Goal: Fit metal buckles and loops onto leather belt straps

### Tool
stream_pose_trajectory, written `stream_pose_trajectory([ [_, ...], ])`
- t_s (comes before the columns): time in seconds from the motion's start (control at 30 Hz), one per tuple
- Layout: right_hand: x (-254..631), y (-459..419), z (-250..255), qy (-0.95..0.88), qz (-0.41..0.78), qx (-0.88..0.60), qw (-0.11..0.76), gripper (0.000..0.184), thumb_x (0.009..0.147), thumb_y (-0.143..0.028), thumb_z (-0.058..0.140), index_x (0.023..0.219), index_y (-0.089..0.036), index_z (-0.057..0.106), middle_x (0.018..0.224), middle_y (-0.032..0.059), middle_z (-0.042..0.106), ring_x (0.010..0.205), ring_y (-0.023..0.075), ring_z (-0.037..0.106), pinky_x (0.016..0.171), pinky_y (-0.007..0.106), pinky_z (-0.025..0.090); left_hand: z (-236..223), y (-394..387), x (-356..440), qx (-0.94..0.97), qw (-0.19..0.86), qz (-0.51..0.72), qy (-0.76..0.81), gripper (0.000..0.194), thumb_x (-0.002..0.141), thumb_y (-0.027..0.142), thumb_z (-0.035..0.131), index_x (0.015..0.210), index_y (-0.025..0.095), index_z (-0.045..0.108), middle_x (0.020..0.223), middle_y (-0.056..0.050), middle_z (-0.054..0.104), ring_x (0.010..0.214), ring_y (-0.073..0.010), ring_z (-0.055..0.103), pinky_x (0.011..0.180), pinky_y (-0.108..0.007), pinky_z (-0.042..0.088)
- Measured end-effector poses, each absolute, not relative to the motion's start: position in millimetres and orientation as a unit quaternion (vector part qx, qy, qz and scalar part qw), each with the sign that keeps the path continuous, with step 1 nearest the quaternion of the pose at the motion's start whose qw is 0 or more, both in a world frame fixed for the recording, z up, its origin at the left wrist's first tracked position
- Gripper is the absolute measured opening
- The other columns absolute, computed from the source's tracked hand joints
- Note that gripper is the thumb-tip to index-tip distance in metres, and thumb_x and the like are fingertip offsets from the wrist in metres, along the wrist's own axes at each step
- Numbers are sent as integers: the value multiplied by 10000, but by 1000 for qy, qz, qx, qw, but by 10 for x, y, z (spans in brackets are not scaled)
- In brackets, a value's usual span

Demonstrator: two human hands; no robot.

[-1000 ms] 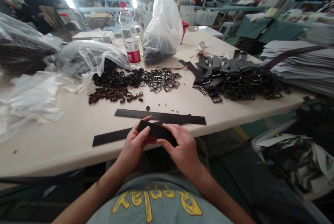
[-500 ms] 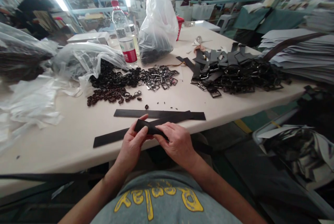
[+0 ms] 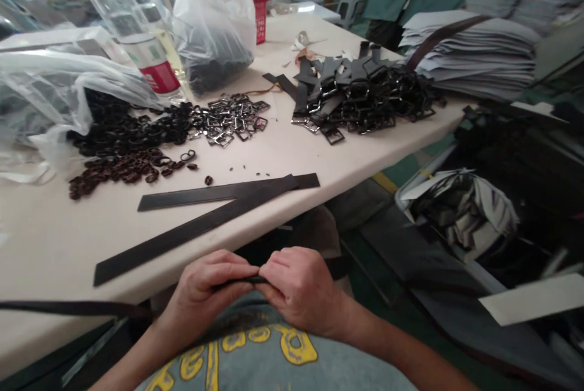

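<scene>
Close to my body, off the table's front edge, my left hand [image 3: 219, 284] and my right hand [image 3: 296, 284] pinch the same dark leather strap [image 3: 249, 280] side by side. It shows edge-on between the thumbs and fingers; most of it is covered by the hands, and a dark end sticks out beyond my right hand. Two flat black straps lie crossed on the table in front of me, the nearer strap [image 3: 196, 230] overlapping the farther strap [image 3: 196, 195] at its right end.
Beyond the straps lie brown loops [image 3: 114, 173], black loops [image 3: 137, 132] and metal buckles [image 3: 232, 117]. A pile of buckled straps [image 3: 360, 93] sits right of them. Behind stand a plastic bottle [image 3: 128, 32] and a plastic bag [image 3: 214, 26]. A scrap bin [image 3: 460, 214] stands at the right.
Both hands have drawn the strap from over the table edge down towards my body, turning it edge-on. My view has shifted right and down.
</scene>
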State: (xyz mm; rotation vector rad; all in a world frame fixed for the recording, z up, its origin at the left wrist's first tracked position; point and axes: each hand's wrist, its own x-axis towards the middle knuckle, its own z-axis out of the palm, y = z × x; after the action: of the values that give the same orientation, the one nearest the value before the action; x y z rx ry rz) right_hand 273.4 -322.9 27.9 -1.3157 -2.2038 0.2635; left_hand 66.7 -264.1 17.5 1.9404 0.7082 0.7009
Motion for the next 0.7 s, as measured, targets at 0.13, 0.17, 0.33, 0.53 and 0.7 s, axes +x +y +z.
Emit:
stream_pose_trajectory([
  [0.13,2873,-3417,163,-788,142,-523,291,278,927,-290,524,671,-188,556,637,-12,582,597,120,508,563,316,344,121,-2722,874,776,507,261,269,211,852,180,697,1013,290,778,832,-21,727,741,-122,696,665,-169,570],
  [0.17,2903,-3447,144,-781,148,-530,294,274,924,-287,528,669,-189,555,632,-15,584,591,120,509,558,315,347,118,-2722,922,779,508,258,261,228,853,171,690,1025,295,776,836,-22,727,741,-122,697,661,-166,570],
  [0.33,3007,-3543,51,-760,164,-543,316,261,910,-284,552,669,-186,560,628,-24,598,579,107,520,547,303,358,92,-2686,1083,788,522,230,231,298,862,134,647,1069,315,762,866,-25,730,764,-132,701,677,-175,578],
  [0.53,3125,-3603,-21,-739,199,-554,328,274,930,-325,558,698,-184,597,653,-22,628,607,105,554,575,293,383,35,-2722,1208,734,592,209,261,252,886,138,619,972,322,769,864,-1,742,801,-144,705,719,-212,588],
  [0.7,3249,-3679,-36,-720,221,-569,331,230,929,-320,572,768,-176,651,670,-4,644,620,120,573,584,291,379,57,-2678,1347,733,573,234,284,188,860,148,661,893,289,782,840,-7,761,788,-156,721,731,-216,600],
])
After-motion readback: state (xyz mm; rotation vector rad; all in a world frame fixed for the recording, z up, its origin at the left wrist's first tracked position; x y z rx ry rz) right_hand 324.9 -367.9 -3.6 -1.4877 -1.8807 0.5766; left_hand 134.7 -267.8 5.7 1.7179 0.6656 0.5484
